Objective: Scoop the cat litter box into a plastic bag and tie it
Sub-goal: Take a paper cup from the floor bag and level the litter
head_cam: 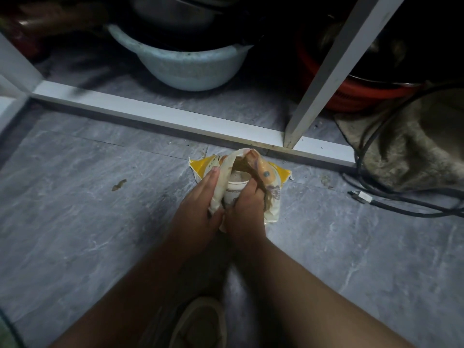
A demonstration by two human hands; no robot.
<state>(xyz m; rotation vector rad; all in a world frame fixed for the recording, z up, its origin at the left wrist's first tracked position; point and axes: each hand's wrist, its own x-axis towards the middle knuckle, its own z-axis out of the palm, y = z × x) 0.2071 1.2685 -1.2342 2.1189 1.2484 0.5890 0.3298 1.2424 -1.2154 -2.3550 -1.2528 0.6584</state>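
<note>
Two hands work one plastic bag on the grey floor, just in front of a white shelf frame. The bag is cream and yellow with printed pictures, crumpled, its mouth pulled open at the top. The left hand lies along the bag's left side, its fingers straight and pressed together against the plastic while the thumb side pinches the lower edge. The right hand grips the right lip, its fingers curled over the rim and bunching the plastic. Inside the open mouth sits a pale, grainy mass; what it is cannot be told. Behind the frame a pale blue basin holds a dark pot nested in it, and a red basket holds something dark. A black cable trails at the right, beside a grey cloth. A shoe shows below the arms.
</note>
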